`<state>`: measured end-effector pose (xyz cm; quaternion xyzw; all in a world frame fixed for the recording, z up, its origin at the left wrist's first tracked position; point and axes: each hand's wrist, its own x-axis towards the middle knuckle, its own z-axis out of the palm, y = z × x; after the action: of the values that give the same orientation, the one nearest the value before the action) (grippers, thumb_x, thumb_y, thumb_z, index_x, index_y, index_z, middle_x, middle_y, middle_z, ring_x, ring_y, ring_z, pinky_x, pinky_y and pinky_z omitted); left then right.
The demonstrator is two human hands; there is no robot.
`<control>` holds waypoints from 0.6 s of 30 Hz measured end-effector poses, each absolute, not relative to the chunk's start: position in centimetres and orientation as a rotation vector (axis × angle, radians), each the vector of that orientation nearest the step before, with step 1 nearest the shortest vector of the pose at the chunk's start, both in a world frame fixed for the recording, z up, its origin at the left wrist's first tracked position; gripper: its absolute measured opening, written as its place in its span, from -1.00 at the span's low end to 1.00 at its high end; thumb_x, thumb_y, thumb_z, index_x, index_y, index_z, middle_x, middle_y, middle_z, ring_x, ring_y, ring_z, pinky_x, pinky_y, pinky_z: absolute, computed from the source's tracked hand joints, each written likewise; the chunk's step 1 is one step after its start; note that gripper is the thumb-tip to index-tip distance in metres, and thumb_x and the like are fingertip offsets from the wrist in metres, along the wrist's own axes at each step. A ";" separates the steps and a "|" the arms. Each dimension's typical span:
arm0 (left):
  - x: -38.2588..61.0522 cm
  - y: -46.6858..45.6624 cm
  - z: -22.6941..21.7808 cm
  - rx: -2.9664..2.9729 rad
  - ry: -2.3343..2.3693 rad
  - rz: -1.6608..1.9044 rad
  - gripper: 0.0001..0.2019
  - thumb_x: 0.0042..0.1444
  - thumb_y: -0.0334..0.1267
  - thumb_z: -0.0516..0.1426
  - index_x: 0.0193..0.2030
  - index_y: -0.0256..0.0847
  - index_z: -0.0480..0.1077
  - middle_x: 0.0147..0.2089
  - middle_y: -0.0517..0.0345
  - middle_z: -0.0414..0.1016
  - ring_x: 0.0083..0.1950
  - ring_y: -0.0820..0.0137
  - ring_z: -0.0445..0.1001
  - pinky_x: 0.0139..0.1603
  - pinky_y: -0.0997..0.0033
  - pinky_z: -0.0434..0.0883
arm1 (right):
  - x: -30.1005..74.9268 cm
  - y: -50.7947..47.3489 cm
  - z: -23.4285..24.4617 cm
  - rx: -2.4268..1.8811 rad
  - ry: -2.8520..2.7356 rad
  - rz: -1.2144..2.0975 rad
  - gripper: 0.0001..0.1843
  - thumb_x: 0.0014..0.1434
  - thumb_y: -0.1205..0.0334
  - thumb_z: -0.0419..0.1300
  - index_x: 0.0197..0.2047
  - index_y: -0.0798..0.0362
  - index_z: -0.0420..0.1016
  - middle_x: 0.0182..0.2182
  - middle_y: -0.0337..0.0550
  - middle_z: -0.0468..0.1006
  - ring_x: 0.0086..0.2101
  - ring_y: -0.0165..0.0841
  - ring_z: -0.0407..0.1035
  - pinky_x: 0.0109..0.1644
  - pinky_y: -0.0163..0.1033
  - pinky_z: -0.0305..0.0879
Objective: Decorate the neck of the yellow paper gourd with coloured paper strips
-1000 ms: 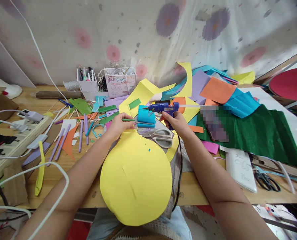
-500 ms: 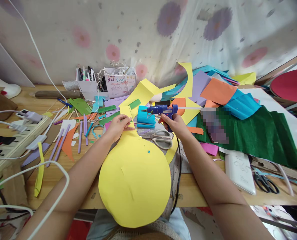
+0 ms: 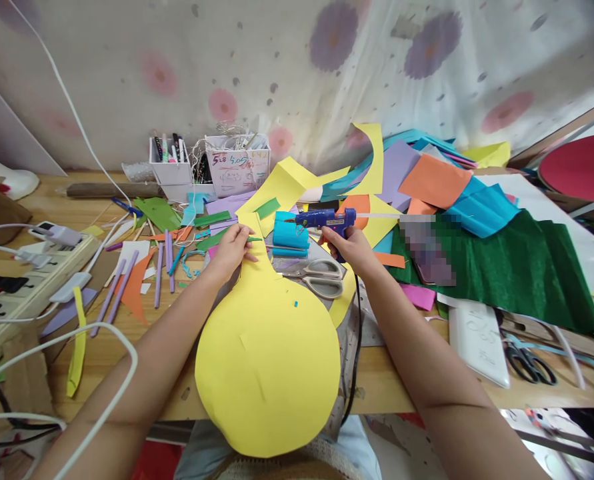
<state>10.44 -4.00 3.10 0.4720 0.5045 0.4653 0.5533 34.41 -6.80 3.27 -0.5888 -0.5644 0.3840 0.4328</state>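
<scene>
A large round yellow paper cutout (image 3: pixel 269 363) with a narrow neck lies over the table's front edge. My left hand (image 3: pixel 233 248) is closed on that neck, with a thin green strip (image 3: pixel 253 239) poking out past its fingers. My right hand (image 3: pixel 353 248) grips a blue hot glue gun (image 3: pixel 325 219), its nozzle pointing left toward a blue paper roll (image 3: pixel 291 235). The gun's black cord (image 3: pixel 357 333) runs down off the table. Grey-handled scissors (image 3: pixel 321 277) lie between my hands.
Coloured paper sheets and green crepe (image 3: pixel 517 267) pile up at the right. White pen holders (image 3: pixel 211 167) stand at the back. A power strip (image 3: pixel 31 273) with white cables sits left. Purple and green strips litter the wood. Black scissors (image 3: pixel 531 363) and a white box (image 3: pixel 479 340) lie right.
My left hand shifted from the green strip beside the blue roll to the neck of the yellow cutout and moved slightly back. The glue gun stayed nearly still.
</scene>
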 end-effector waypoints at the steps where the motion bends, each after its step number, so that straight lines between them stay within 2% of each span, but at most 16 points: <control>1: 10.4 -4.0 3.1 1.126 1.204 1.090 -0.85 0.09 -0.22 0.09 -0.40 -0.25 0.30 -0.59 0.33 0.11 -0.62 0.61 0.18 -0.63 0.61 0.37 | 34.4 -6.8 3.3 -1.473 -1.412 0.951 -0.50 0.00 -0.22 0.14 -0.48 0.13 0.43 -0.72 -0.29 0.27 -0.67 -0.51 0.15 -0.55 -0.36 0.10; 4: 10.3 -3.8 2.9 1.129 1.124 1.038 -0.89 0.07 -0.27 0.13 -0.37 -0.28 0.37 -0.58 0.31 0.17 -0.62 0.62 0.18 -0.63 0.62 0.36 | 34.2 -6.9 3.2 -1.517 -1.439 0.919 -0.48 0.00 -0.23 0.12 -0.48 0.13 0.45 -0.74 -0.30 0.26 -0.67 -0.50 0.14 -0.55 -0.35 0.10; 7: 10.1 -3.7 2.9 1.035 1.087 1.021 -0.91 0.03 -0.36 0.16 -0.31 -0.32 0.43 -0.48 0.21 0.33 -0.52 0.59 0.31 -0.53 0.59 0.43 | 34.3 -6.8 3.0 -1.562 -1.436 0.850 -0.48 -0.02 -0.23 0.13 -0.46 0.13 0.47 -0.74 -0.30 0.26 -0.67 -0.50 0.15 -0.55 -0.34 0.10; 9: 10.0 -3.6 3.0 0.949 1.097 0.992 -0.92 0.05 -0.41 0.14 -0.31 -0.35 0.44 -0.41 0.15 0.39 -0.49 0.57 0.37 -0.46 0.53 0.47 | 34.7 -6.6 2.7 -1.590 -1.405 0.780 -0.49 -0.07 -0.23 0.18 -0.41 0.13 0.47 -0.69 -0.27 0.33 -0.63 -0.47 0.20 -0.53 -0.34 0.13; 14: 9.6 -3.9 3.4 0.912 1.040 0.866 -0.86 0.13 -0.39 0.07 -0.38 -0.38 0.41 -0.41 0.12 0.41 -0.55 0.58 0.35 -0.43 0.42 0.51 | 36.1 -6.6 2.1 -1.663 -1.391 0.703 -0.49 -0.14 -0.20 0.24 -0.33 0.11 0.47 -0.51 -0.16 0.48 -0.48 -0.37 0.34 -0.42 -0.29 0.22; 18: 9.4 -3.9 3.8 0.883 0.996 0.849 -0.89 0.12 -0.43 0.08 -0.32 -0.38 0.44 -0.43 0.10 0.43 -0.48 0.55 0.42 -0.32 0.44 0.51 | 37.4 -7.5 1.4 -1.724 -1.365 0.631 -0.49 -0.13 -0.19 0.23 -0.29 0.09 0.48 -0.42 -0.11 0.52 -0.40 -0.29 0.37 -0.37 -0.24 0.24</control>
<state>9.41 -3.89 3.78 0.3972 0.4476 0.3819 0.7042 37.38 -7.52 1.37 -0.6860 -0.5431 0.2511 0.4140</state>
